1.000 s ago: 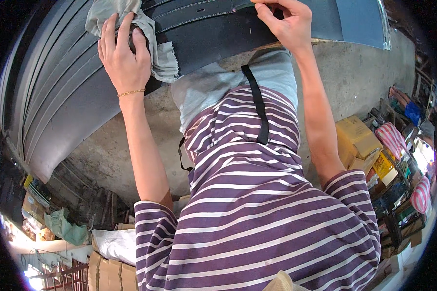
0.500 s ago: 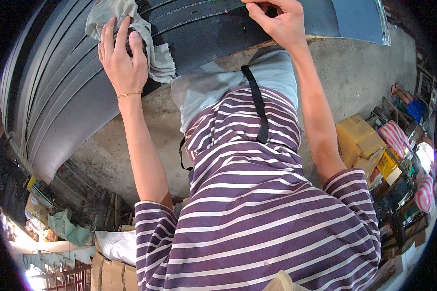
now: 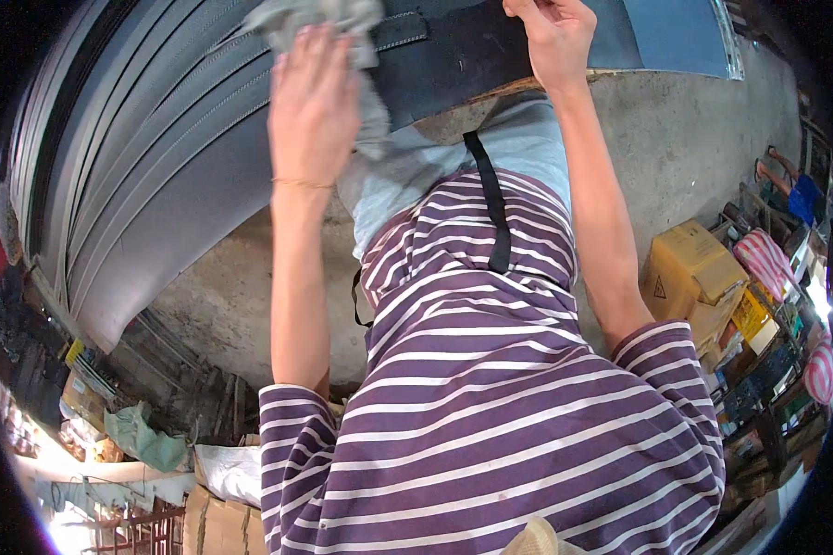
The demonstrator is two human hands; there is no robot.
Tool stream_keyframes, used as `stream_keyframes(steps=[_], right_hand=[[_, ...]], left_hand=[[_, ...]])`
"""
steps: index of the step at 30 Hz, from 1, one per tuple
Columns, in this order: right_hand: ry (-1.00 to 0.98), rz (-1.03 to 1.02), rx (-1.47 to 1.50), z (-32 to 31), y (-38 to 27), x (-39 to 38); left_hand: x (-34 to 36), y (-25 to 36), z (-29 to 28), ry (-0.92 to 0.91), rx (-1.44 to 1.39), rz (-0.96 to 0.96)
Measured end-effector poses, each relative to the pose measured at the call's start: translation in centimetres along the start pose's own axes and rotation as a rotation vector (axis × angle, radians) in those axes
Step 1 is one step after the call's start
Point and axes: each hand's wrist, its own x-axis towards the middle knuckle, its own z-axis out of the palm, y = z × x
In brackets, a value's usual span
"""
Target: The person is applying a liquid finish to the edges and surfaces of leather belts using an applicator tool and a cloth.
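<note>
My left hand (image 3: pixel 315 111) lies over a crumpled grey cloth (image 3: pixel 370 92), fingers stretched forward and smeared by motion. The cloth moves with that hand across dark, stitched strips (image 3: pixel 194 102), belt-like in shape, which lie side by side on the dark work surface (image 3: pixel 472 55). One strip's squared end (image 3: pixel 416 28) shows just right of the cloth. At the top edge of the picture, my right hand (image 3: pixel 560 37) is closed in a pinch. Its fingertips are partly cut off, and whatever they hold cannot be made out.
The strips fan out and hang down over the left side. A bluish sheet (image 3: pixel 680 37) covers the surface's right end. Cardboard boxes (image 3: pixel 694 268) and pink-striped bags (image 3: pixel 764 264) crowd the right. Lower left are a green bag (image 3: pixel 143 437) and a carton (image 3: pixel 217 523). Another person's legs (image 3: pixel 777 171) show far right.
My left hand and the cloth have slid right along the strips. My right hand has shifted slightly right and up, away from the strip end; the thin green thing by its fingers no longer shows.
</note>
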Motion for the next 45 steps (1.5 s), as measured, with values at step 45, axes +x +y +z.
stream_keyframes(steps=[45], right_hand=[[0.402, 0.145, -0.144, -9.2, -5.5, -7.6]], left_hand=[[1.8, 5.2, 2.6, 0.228, -0.276, -0.082]])
